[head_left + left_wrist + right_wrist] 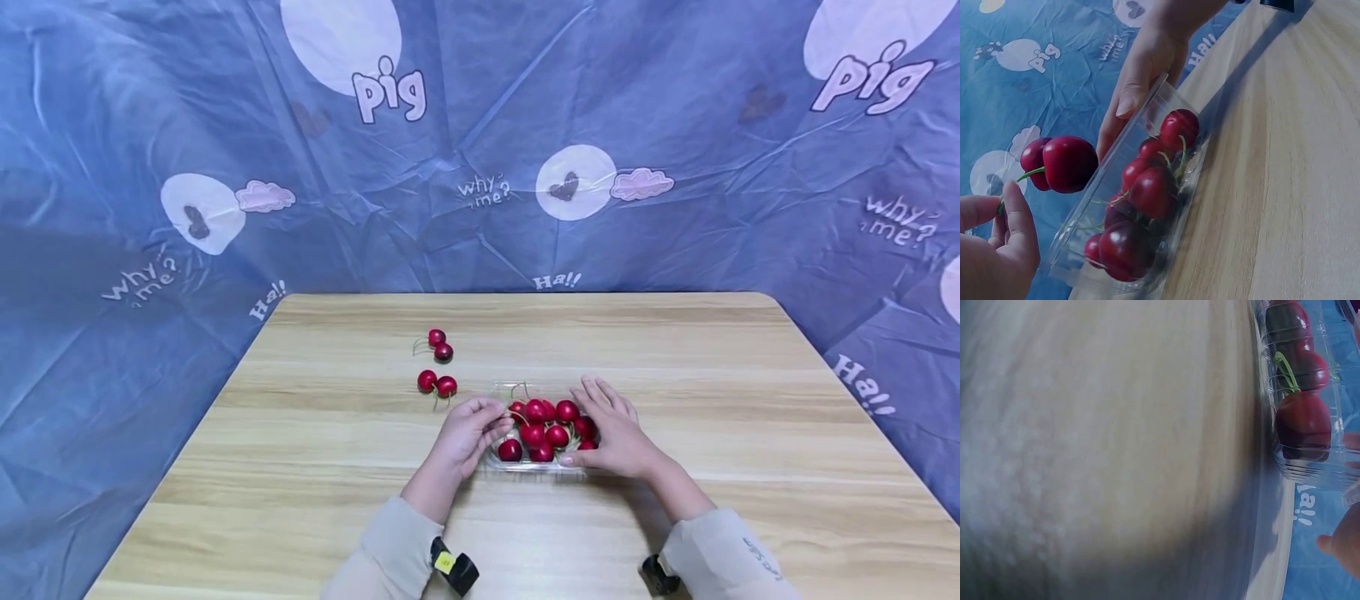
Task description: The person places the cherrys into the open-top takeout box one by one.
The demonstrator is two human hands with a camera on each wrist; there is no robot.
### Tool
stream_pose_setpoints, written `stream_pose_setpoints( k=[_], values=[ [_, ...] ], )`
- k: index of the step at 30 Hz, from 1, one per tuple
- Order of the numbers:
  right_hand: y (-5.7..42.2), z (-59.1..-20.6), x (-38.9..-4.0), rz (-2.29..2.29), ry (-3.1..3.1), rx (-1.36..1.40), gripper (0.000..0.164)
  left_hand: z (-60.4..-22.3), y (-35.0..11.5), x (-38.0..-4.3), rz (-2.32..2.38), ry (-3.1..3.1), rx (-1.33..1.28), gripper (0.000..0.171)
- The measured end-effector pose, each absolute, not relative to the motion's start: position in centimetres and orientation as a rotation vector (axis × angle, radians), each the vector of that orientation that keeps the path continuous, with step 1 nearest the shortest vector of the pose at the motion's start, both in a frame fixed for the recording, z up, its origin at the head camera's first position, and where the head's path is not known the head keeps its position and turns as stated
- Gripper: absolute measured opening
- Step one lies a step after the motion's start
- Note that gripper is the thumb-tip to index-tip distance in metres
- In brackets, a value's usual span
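My left hand [471, 429] pinches a green stem between thumb and fingertips at the left end of a clear plastic box [525, 467]. Two dark red cherries [1070, 165] are at that stem's end in the left wrist view, above the box's rim; whether both hang from it I cannot tell. Around the box's right end, my right hand [618, 437] holds it, thumb at the near side and fingers at the far side. Several red cherries [1152, 192] with green stems lie inside the box. The right wrist view shows only part of the right hand [1344, 544].
Left of the box on the wooden table [300, 467] lie two pairs of cherries: one pair [443, 352] farther back, another pair [446, 386] closer. A blue printed cloth [480, 125] hangs behind the table's far edge.
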State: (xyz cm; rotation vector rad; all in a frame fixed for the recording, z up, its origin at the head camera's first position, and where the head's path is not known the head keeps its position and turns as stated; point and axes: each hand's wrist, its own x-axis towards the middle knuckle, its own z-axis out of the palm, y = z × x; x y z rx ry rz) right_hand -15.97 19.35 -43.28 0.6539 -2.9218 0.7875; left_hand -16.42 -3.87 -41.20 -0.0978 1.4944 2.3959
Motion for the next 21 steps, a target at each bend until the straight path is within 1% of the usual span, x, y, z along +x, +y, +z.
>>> stream_pose_setpoints(
  k=[4,12,21],
  values=[
    [19.3,-43.4,-16.0,0.787,-2.918,0.656,0.099,-41.3,-3.4,-16.7,2.365,1.508,-0.086,0.020],
    [19.4,-43.4,-16.1,0.774,-2.909,0.662,0.099,-40.9,-2.4,-17.6,2.271,1.564,-0.102,0.013],
    [19.5,-43.3,-16.1,0.764,-2.922,0.668,0.099,-40.8,-1.2,-18.7,2.141,1.685,-0.118,0.013]
  ],
)
